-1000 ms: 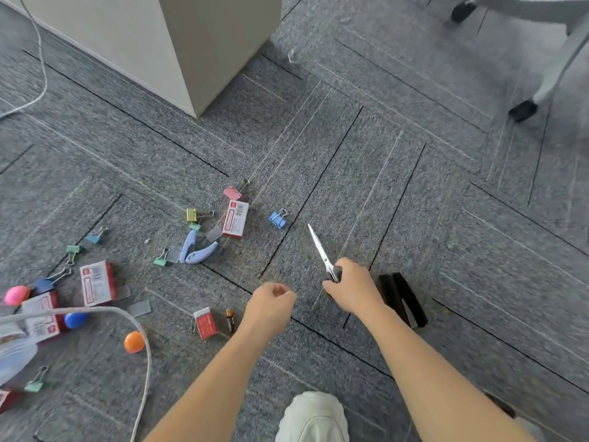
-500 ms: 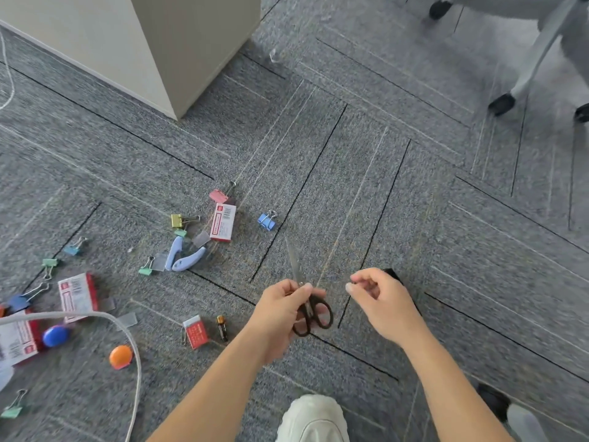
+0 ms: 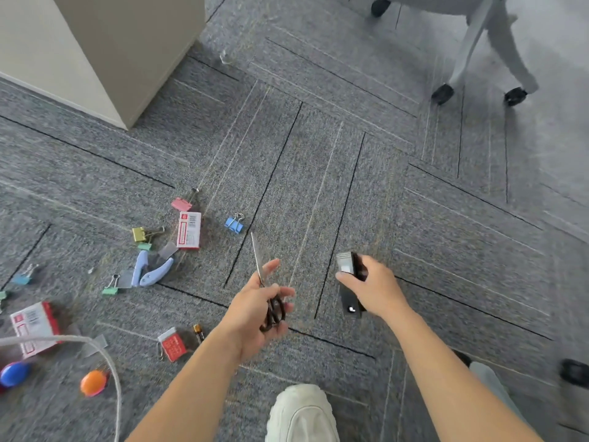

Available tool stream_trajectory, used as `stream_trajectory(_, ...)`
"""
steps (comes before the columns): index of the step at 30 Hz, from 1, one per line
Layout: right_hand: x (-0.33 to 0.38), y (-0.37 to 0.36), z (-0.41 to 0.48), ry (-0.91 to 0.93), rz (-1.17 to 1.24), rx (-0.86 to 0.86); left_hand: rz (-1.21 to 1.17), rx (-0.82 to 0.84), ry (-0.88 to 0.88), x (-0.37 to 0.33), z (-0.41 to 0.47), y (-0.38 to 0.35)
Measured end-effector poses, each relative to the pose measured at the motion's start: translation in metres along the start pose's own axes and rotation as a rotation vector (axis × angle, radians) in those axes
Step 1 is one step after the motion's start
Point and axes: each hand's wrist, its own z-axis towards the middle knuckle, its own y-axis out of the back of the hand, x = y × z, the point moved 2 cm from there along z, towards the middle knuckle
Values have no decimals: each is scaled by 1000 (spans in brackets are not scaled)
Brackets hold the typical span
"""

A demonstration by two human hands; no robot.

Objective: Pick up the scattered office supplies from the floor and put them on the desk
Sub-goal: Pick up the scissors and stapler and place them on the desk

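The left hand (image 3: 253, 317) holds the scissors (image 3: 257, 255) above the floor (image 3: 318, 173). Its fingers curl loosely round the dark handles, with the forefinger stretched out beside the blade. The closed blades point away from the person. The right hand (image 3: 381, 293) grips a black stapler (image 3: 348, 266) with thumb and fingers wrapped round its middle, so both ends stick out of the fist. It too is off the carpet. The two hands are near each other but apart.

The other supplies lie on the floor to the left. A blue clip (image 3: 234, 223) sits just beyond the scissor tip. Further left a staple box (image 3: 189, 230) lies with a pink clip (image 3: 181, 204) just above it. Beside the box are a yellow clip (image 3: 139, 234) and a pale blue punch (image 3: 149, 272), and a green clip (image 3: 110, 290) lies near the punch. Close to the left forearm are a red box (image 3: 172, 347) and a battery (image 3: 199, 333). At the left edge lie another staple box (image 3: 32, 327), a blue ball (image 3: 14, 373) and an orange ball (image 3: 93, 382), with a white cable (image 3: 113, 374) curving over that area.

A white shoe (image 3: 302, 413) shows at the bottom. A cabinet (image 3: 127, 43) stands at upper left and a chair base (image 3: 478, 43) at upper right.
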Motion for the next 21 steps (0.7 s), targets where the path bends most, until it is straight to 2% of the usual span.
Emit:
stream_trajectory(6, 111, 61, -99, -200, 1089, 260, 172, -147, -121, -47, -87, -16)
stream_trajectory(9, 170, 118, -162, -190, 1387, 347, 333, -279, -190, -83, -169, -27)
stream_trajectory(11, 214, 161, -210, -215, 1444, 417, 407, -326, -257, -110, -241, -40)
stream_trajectory(15, 305, 242, -300, -246, 1296, 463, 490, -433, -334, -173, -396, -74)
stream_trajectory(18, 383, 318, -377, -248, 1163, 512, 429, -484, -368, -222, -538, -105)
stream_trajectory(21, 460, 384, -442, -159, 1061, 577, 331, -524, -465, -268, -657, -127)
